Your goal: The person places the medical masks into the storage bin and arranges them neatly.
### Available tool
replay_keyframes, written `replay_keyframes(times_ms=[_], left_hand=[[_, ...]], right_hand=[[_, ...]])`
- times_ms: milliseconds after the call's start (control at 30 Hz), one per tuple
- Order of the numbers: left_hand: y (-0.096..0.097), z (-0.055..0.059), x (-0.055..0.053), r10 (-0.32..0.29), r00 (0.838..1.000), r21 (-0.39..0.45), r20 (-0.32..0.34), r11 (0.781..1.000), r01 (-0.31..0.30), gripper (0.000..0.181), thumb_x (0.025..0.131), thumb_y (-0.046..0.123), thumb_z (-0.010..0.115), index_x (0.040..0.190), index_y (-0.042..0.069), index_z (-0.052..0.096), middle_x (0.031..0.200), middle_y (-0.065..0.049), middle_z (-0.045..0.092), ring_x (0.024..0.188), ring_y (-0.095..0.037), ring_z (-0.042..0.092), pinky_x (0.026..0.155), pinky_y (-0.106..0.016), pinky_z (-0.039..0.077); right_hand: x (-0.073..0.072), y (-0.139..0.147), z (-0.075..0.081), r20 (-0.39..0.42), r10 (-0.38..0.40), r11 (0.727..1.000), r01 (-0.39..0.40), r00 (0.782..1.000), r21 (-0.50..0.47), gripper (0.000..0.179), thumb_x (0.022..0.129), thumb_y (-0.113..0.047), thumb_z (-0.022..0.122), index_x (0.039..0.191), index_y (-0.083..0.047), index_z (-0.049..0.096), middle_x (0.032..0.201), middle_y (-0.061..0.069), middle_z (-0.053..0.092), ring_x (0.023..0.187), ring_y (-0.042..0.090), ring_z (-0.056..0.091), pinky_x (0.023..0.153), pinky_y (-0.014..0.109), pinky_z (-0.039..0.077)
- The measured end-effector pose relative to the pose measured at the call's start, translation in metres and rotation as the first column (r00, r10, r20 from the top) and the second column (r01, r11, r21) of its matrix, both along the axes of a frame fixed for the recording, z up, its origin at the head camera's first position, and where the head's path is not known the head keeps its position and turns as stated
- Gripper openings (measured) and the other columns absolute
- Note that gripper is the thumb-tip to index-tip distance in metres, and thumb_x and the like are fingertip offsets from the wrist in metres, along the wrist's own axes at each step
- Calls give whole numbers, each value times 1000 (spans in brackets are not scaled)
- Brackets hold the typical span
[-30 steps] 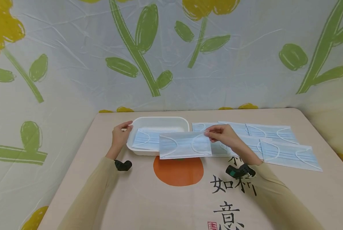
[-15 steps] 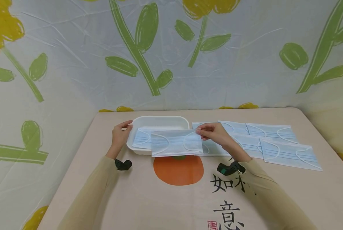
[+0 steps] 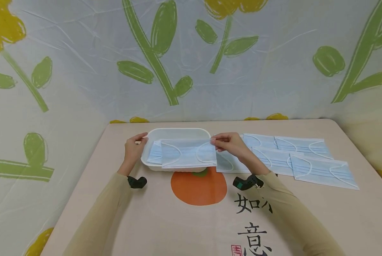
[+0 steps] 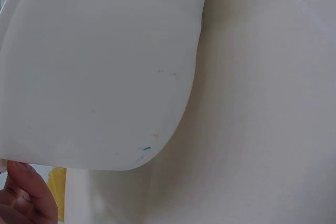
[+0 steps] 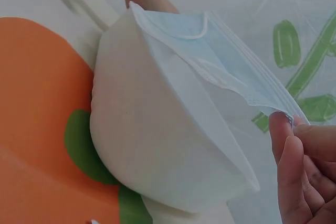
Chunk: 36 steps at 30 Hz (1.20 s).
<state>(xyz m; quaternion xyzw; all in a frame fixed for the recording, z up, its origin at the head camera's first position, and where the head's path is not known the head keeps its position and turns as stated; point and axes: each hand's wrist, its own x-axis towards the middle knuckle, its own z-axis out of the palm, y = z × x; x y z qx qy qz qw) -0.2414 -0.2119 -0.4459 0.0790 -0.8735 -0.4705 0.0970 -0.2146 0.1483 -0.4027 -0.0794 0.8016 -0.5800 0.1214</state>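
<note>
A white plastic tray (image 3: 178, 133) sits toward the back of the table, with a light blue face mask (image 3: 154, 153) lying inside. My left hand (image 3: 132, 153) pinches the tray's left rim between thumb and fingers; the left wrist view shows that hand (image 4: 31, 195) at a corner of the tray (image 4: 105, 77). Over the front of the tray hangs another face mask (image 3: 187, 154), its upper right corner pinched by my right hand (image 3: 231, 145). From the right wrist, this mask (image 5: 231, 59) slants above the tray's rim, thumb and fingertips at its corner.
Several more face masks (image 3: 323, 172) lie overlapping on the table right of the tray. A printed orange fruit (image 3: 195, 190) and black characters (image 3: 254, 238) mark the table cover. Behind stands a flower-patterned curtain (image 3: 242, 81).
My right hand has carried its face mask leftward and slightly away from me, from beside the tray's right front to over the tray. My left hand stays on the rim.
</note>
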Motion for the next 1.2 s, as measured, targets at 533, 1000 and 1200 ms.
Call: replay_keyframes(times_ms=[533, 1000, 1200], left_hand=[[1, 1, -1, -1, 1000, 16, 21, 1000, 1, 30, 96, 17, 58, 123, 7, 65, 120, -16, 65, 106, -27, 55, 89, -36, 46], [0, 3, 1, -8, 1000, 1, 3, 1000, 8, 30, 95, 16, 58, 123, 6, 65, 119, -16, 65, 105, -28, 55, 84, -32, 44], [0, 3, 1, -7, 1000, 4, 8, 1000, 7, 30, 95, 16, 58, 123, 6, 65, 120, -16, 65, 106, -28, 55, 87, -35, 44]], right_hand=[[-8, -22, 6, 22, 1, 999, 0, 1000, -50, 34, 91, -19, 66, 117, 2, 66, 77, -8, 68, 66, 5, 63, 68, 18, 54], [-16, -40, 6, 46, 9, 993, -4, 999, -118, 35, 91, -15, 65, 119, 6, 63, 73, -9, 68, 63, 3, 63, 63, 16, 53], [-20, -47, 2, 68, -14, 997, 19, 998, -81, 34, 91, -18, 66, 118, 2, 65, 76, -6, 70, 63, 3, 64, 63, 16, 53]])
